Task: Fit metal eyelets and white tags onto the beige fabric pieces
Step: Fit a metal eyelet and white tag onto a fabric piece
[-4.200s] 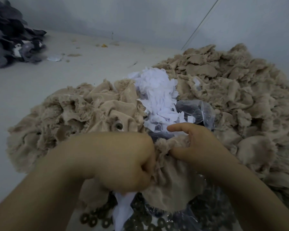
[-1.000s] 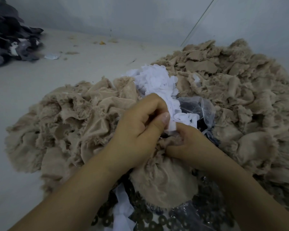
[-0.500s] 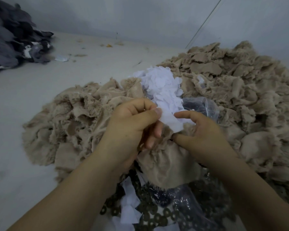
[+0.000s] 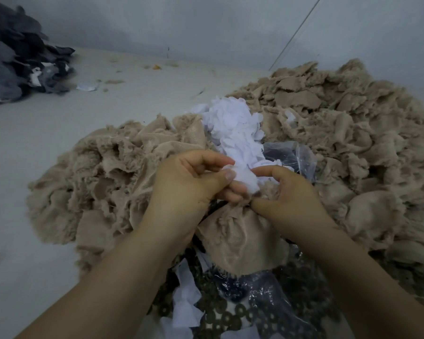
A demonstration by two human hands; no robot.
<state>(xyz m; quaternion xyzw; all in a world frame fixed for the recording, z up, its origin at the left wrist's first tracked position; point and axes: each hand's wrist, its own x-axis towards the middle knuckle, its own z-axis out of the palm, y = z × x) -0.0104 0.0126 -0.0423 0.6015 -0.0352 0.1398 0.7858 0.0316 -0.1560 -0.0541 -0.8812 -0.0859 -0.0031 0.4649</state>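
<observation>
Pale grey and scuffed, the bench [image 4: 47, 148] runs back to a plain wall, with a dark fabric heap [image 4: 17, 59] pushed off to the far left, seemingly out of the way of this batch. Supplies sit in a ring round the worker, so each reach is short: the beige pile [image 4: 340, 133] spreads to the right and behind, the white tags [image 4: 233, 123] are mounded at its middle, and the metal eyelets [image 4: 220, 319] lie loose among plastic wrap [image 4: 291, 157] nearest the body.

One beige fabric piece [image 4: 238, 241] hangs bunched between both hands. The right hand [image 4: 291, 199] has its grip curled round the gathered top of it, apparently to keep one spot presented upward. The left hand [image 4: 189, 184] pinches a single white tag [image 4: 245, 179] between thumb and forefinger, holding it just above that gathered spot (whether the tag already touches the cloth I cannot tell).

My reading is that the tag is being lined up on the fabric; no eyelet is visible in either hand.
</observation>
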